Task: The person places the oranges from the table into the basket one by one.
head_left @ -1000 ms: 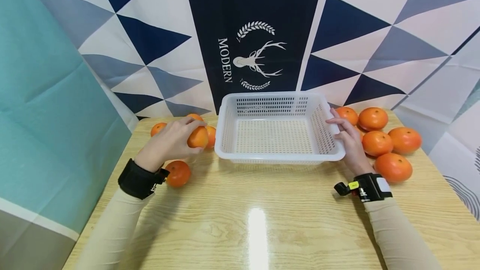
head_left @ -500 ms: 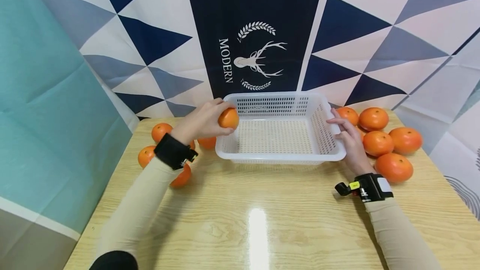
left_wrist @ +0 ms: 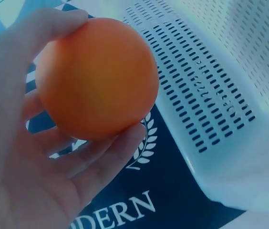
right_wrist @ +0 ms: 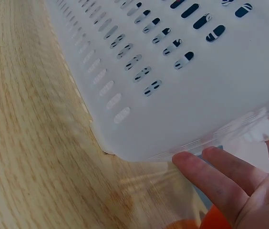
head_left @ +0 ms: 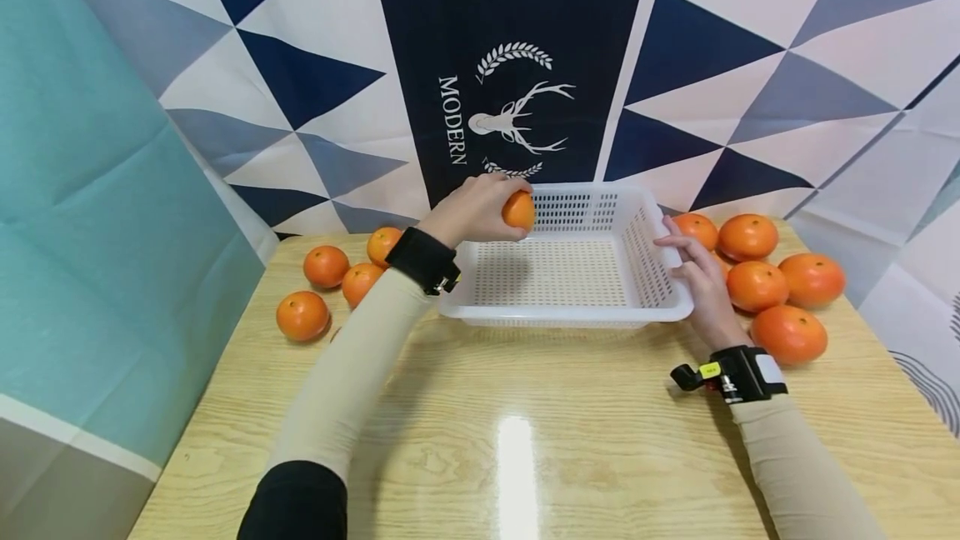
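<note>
My left hand (head_left: pixel 480 211) holds a round orange (head_left: pixel 519 212) above the left part of a white plastic basket (head_left: pixel 667 307). In the left wrist view the thumb lies on one side of the orange (left_wrist: pixel 98 78) and the fingers curl under the other, with the basket's slotted wall (left_wrist: pixel 206 90) beside it. At the basket's right end my right hand (head_left: pixel 701 282) holds the rim, one finger lying over its top. From the right wrist, extended fingers (right_wrist: pixel 211 179) touch the outer edge of the basket (right_wrist: pixel 211 95).
Several oranges (head_left: pixel 303 316) lie left of the basket, partly hidden by the left forearm. To its right, several larger orange fruits (head_left: pixel 788 335) sit close behind the right hand. A patterned cloth (head_left: pixel 322 65) rises behind the wooden table (head_left: pixel 592 432).
My left hand has lifted the orange from the group at left and carried it rightward, over the basket's left rim. The right hand and basket stay nearly still.
</note>
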`<action>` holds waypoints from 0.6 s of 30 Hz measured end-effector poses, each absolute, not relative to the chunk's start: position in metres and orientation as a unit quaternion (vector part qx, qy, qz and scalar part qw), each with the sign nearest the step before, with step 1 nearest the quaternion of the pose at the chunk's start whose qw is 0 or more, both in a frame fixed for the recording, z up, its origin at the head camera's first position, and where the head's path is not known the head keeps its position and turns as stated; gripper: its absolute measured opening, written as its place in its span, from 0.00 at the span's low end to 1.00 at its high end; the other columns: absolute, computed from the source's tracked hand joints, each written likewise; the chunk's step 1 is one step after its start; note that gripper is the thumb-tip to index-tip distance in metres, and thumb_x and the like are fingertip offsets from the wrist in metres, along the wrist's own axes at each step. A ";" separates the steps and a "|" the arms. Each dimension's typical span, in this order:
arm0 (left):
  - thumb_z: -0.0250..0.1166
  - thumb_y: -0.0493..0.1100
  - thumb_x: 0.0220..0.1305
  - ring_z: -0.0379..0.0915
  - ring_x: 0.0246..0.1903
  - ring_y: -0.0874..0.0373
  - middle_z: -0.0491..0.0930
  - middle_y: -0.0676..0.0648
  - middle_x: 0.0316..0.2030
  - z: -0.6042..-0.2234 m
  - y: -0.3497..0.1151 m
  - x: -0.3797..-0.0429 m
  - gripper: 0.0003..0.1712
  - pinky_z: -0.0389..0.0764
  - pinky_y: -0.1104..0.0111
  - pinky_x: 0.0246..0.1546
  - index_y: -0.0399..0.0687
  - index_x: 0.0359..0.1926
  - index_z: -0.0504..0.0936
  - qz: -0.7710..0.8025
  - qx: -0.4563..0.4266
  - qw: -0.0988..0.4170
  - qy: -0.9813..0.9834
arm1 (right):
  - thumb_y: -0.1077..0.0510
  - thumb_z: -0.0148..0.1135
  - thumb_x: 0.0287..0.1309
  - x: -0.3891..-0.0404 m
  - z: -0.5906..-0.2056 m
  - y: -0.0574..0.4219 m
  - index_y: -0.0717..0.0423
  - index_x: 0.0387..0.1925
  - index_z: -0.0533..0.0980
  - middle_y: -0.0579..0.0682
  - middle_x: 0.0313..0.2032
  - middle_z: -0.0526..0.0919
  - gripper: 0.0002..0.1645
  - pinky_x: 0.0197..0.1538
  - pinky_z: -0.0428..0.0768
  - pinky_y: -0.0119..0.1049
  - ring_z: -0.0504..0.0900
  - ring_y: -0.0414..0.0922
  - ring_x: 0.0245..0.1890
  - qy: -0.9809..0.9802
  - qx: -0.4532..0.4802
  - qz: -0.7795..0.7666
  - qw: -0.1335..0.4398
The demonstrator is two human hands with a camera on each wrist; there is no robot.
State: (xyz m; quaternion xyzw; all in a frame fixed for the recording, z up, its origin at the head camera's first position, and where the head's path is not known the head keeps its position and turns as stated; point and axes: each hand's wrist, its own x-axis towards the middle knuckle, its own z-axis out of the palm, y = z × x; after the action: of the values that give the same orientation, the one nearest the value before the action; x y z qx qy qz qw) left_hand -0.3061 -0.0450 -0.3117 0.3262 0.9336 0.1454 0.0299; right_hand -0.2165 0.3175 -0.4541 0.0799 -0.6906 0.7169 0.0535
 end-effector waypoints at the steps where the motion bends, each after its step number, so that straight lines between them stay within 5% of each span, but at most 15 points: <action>1: 0.75 0.53 0.69 0.81 0.57 0.46 0.83 0.40 0.67 -0.312 -0.042 -0.308 0.38 0.89 0.59 0.58 0.50 0.77 0.79 0.146 0.324 0.031 0.934 | 0.71 0.39 0.74 -0.216 -0.454 0.317 0.55 0.64 0.79 0.48 0.94 0.47 0.29 0.75 0.71 0.18 0.41 0.53 0.95 -0.691 0.080 0.717 0.052; 18: 0.74 0.52 0.69 0.76 0.62 0.48 0.83 0.43 0.68 -0.324 0.000 -0.339 0.36 0.83 0.58 0.66 0.53 0.76 0.78 0.150 0.299 0.058 0.941 | 0.72 0.39 0.73 -0.215 -0.453 0.318 0.53 0.63 0.81 0.49 0.94 0.47 0.30 0.72 0.76 0.19 0.43 0.54 0.95 -0.678 0.083 0.728 0.053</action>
State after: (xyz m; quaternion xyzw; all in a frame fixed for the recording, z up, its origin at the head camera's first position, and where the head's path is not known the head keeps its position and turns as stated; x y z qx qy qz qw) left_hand -0.3394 -0.0002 -0.3236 0.2990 0.9405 0.1505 0.0583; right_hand -0.2155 0.3183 -0.4527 0.0828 -0.6782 0.7283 0.0525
